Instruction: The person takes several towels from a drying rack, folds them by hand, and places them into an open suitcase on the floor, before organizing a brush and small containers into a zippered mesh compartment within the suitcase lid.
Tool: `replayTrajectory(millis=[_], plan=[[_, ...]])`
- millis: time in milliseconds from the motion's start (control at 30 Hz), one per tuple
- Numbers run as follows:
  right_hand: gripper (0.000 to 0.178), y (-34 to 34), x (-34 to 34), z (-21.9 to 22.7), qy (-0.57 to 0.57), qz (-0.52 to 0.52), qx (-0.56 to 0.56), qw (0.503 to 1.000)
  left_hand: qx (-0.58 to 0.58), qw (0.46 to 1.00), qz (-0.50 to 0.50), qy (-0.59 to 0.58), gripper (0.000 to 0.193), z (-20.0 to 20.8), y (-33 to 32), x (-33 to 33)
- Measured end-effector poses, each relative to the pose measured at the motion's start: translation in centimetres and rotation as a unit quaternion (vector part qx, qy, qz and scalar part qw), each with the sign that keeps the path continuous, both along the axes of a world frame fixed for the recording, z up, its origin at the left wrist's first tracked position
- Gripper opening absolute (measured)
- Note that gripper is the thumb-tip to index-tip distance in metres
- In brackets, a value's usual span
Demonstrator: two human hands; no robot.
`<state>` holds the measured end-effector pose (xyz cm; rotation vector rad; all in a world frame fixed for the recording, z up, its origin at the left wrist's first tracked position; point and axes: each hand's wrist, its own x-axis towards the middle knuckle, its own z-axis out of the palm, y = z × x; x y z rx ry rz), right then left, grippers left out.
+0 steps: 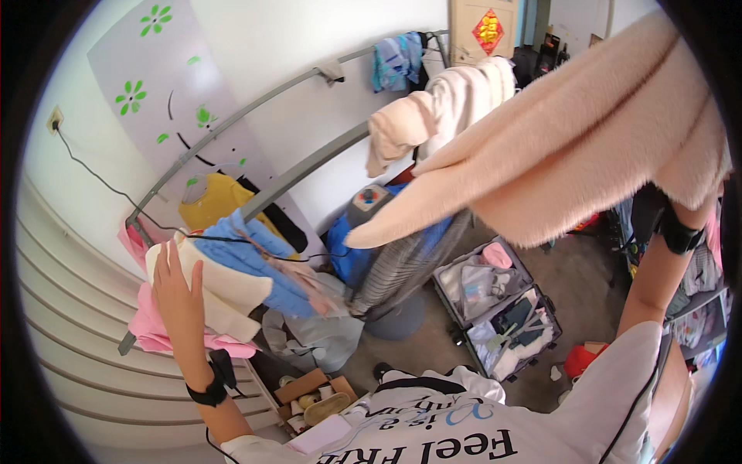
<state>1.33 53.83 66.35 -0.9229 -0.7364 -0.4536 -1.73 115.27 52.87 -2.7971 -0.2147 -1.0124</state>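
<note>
My left hand, fingers stretched out, lies on a cream cloth draped over the metal rail at the left. Beside that cloth hang a blue cloth and a pink cloth. A large peach fleece blanket is raised across the upper right, one narrow corner pointing left in mid-air. My right hand holds it up from behind; the fleece hides the fingers. Black bands circle both wrists.
Grey rails run along the bed frame, with a striped fluffy cloth over the far end. An open suitcase full of clothes and bags lies on the floor. Near my feet stands a shoe box. A black cable runs from the wall socket.
</note>
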Motion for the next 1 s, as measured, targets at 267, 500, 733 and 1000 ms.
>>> replayTrajectory(millis=[267,500,733,1000], plan=[[0.029,-10.9,-9.9,-5.6,0.082,-0.085,0.03,0.993,-0.239,0.837,-0.478,0.12,0.047,0.2,-26.6,-0.4],[0.031,-13.9,-15.7,-13.5,0.219,-0.079,0.098,0.968,-0.238,0.687,-0.63,0.272,0.06,-6.2,-42.4,-2.2],[0.034,-11.8,-20.4,-20.6,0.425,0.133,0.299,0.844,-0.419,0.407,-0.661,0.472,0.091,-14.6,-54.2,-1.9],[0.043,-7.4,-23.7,-21.8,0.29,-0.252,-0.168,0.908,-0.117,0.287,-0.86,0.406,0.089,-21.7,-60.9,-1.9]])
